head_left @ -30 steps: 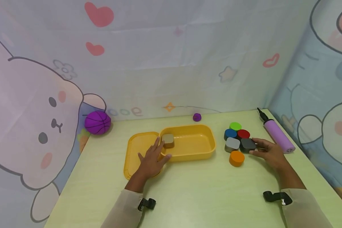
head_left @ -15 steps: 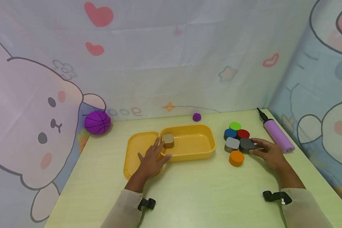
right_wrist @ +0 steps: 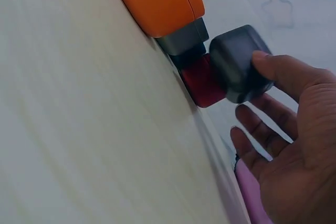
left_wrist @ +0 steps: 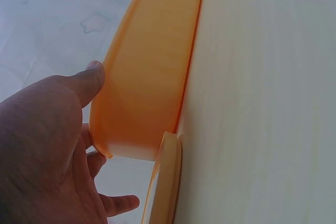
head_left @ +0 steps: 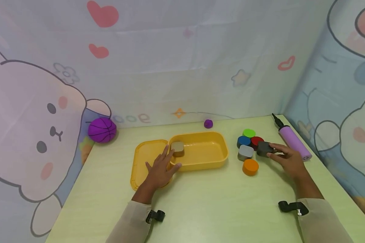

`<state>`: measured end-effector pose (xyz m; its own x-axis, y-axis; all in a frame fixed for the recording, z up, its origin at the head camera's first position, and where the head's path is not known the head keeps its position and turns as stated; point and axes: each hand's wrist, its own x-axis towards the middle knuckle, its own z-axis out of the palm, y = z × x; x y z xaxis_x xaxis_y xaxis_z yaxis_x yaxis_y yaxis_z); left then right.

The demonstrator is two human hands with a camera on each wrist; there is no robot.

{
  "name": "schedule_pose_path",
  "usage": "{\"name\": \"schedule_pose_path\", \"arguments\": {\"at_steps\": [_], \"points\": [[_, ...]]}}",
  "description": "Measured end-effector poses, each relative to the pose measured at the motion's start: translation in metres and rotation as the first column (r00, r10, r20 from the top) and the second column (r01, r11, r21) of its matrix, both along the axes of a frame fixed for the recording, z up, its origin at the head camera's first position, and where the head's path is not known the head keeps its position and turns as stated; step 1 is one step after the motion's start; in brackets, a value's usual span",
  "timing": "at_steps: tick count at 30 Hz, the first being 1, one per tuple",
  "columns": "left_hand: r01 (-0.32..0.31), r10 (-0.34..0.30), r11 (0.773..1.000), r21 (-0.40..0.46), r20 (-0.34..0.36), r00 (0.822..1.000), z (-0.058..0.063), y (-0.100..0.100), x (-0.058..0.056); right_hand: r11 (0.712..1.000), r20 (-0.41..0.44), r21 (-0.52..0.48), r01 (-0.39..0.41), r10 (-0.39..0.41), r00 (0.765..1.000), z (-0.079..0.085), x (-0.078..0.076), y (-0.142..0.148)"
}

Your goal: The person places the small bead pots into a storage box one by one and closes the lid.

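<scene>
In the head view my right hand [head_left: 287, 160] pinches a black rounded-square block [head_left: 264, 149] between thumb and fingertips. The right wrist view shows the black block [right_wrist: 239, 61] lifted off the table, beside a red block [right_wrist: 202, 82]. My left hand [head_left: 160, 171], fingers spread, rests at the left end of a yellow plastic box [head_left: 197, 167], over its yellow lid [head_left: 144, 158]. Its thumb touches the rim of the box [left_wrist: 147, 66] in the left wrist view. Inside the box, at the left end, sits a beige-gold rounded block [head_left: 177, 148].
Close to the right hand stand a silver block [head_left: 245, 152], an orange one [head_left: 250, 167], a blue one [head_left: 243, 141] and a green one [head_left: 249, 133]. A purple hand pump [head_left: 295, 142] lies at the right edge. A purple ball [head_left: 102, 130] and small purple object [head_left: 208, 124] sit at the back.
My right hand has raised the black block off the table, away from the silver block. The left hand stays in place. The head view has shifted slightly.
</scene>
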<state>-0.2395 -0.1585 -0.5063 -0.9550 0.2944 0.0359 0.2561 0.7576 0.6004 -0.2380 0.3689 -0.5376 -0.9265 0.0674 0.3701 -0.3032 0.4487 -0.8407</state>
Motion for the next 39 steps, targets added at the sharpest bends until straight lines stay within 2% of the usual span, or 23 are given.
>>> {"name": "schedule_pose_path", "arguments": {"at_steps": [8,17,22,32,39], "points": [[0.007,-0.007,1.0,0.014,0.008,1.0,0.002,0.002,0.0,0.993,-0.132,-0.118,-0.024,0.008,0.991,0.02,-0.001,-0.014],[-0.001,0.001,1.0,0.016,0.01,1.0,0.004,0.0,0.001,0.981,-0.156,-0.158,-0.11,0.085,0.984,0.041,-0.006,-0.042],[0.002,-0.002,1.0,0.011,0.01,1.0,0.003,-0.001,0.002,0.967,-0.181,-0.189,-0.168,0.134,0.974,0.045,-0.014,-0.059],[0.007,-0.007,1.0,0.0,0.018,1.0,0.006,-0.001,0.0,0.963,-0.15,-0.152,-0.223,0.201,0.968,0.062,-0.029,-0.1],[0.002,-0.002,1.0,-0.006,0.021,1.0,0.004,-0.001,0.001,0.97,-0.025,-0.097,-0.223,0.221,0.975,0.068,-0.034,-0.137]]}}
